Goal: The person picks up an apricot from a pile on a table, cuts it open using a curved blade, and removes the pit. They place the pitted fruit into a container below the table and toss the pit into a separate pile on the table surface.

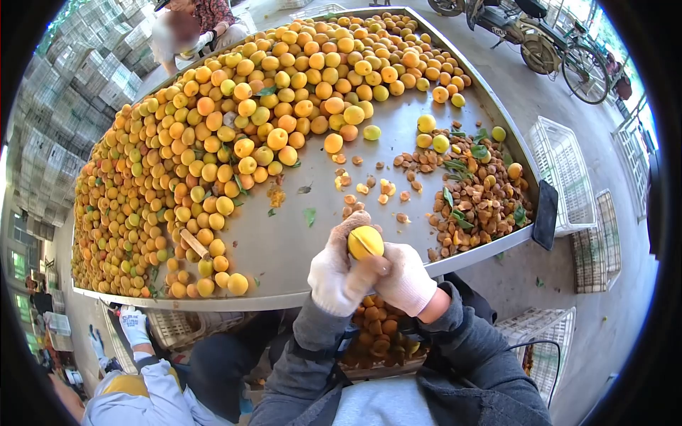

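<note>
A yellow apricot (364,242) with a dark line down its side is held above the front edge of the metal table. My left hand (332,275), in a soiled white glove, has its fingers closed around the apricot's left and far side. From the right my right hand (406,278), gloved as well, closes on the same fruit, its thumb crossing toward my left hand below it. Under my hands stands a crate of opened apricots (380,330), partly hidden by my arms. Loose pits and fruit scraps (362,189) lie on the table just beyond.
Whole apricots (284,92) are heaped across the left and back of the table (284,248). Pits and leaves (476,192) pile up at right, beside a dark phone (545,215) on the rim. White crates (561,170) stand right. Co-workers sit at left (153,383) and far side (206,21).
</note>
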The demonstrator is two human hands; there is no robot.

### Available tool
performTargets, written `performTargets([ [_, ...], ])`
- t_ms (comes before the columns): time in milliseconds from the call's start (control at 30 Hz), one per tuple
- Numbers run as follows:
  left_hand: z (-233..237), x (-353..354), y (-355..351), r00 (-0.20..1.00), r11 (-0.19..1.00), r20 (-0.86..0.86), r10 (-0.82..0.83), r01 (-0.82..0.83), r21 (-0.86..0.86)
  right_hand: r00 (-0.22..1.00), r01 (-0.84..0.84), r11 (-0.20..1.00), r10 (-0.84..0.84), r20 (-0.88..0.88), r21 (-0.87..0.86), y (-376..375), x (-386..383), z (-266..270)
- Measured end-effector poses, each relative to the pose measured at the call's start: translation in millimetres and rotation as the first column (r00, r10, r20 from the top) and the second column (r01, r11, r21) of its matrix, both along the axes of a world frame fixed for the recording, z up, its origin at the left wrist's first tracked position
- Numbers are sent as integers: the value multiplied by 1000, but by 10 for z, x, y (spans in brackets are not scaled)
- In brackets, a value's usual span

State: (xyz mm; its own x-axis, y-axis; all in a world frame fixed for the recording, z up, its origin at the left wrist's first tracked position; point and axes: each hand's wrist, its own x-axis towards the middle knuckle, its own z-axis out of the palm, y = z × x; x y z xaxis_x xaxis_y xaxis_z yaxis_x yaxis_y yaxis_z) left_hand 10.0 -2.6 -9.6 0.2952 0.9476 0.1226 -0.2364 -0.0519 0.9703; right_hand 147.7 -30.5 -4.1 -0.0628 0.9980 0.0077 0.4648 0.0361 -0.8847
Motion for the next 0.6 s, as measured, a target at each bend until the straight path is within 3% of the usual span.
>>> performTargets([
  [33,-19,-25,10,963,981,-268,21,32,193,1000,1,1000,-1,-1,-3,-2,29,16],
  [133,95,-103,56,905,951,-415,96,40,307,999,-52,998,51,16,33,-7,96,72],
  [167,88,-75,35,905,950,-415,95,42,308,998,-61,998,61,2,25,-4,98,89],
  [233,58,0,-34,991,992,34,126,-126,-14,998,-63,998,64,-15,16,-9,92,111],
  [267,49,-1,-32,992,992,35,123,-123,-15,999,-45,999,45,26,24,-17,86,120],
  [333,33,-31,-8,972,966,-196,131,-81,245,998,-26,999,23,66,33,-16,81,152],
  [367,32,-7,-4,972,967,-196,128,-78,243,997,-18,999,14,75,44,-14,85,172],
  [433,33,45,8,913,884,-335,234,-56,464,997,-8,999,3,83,51,-9,95,125],
  [533,105,-10,-11,905,954,-396,155,-32,299,994,-112,992,110,-25,-66,16,113,-67],
  [567,71,-13,-27,974,990,-215,73,-45,135,960,-212,967,180,-213,-138,44,105,-69],
  [600,67,-33,-23,974,990,-214,73,-44,134,889,-322,928,228,-396,-187,60,98,-76],
])
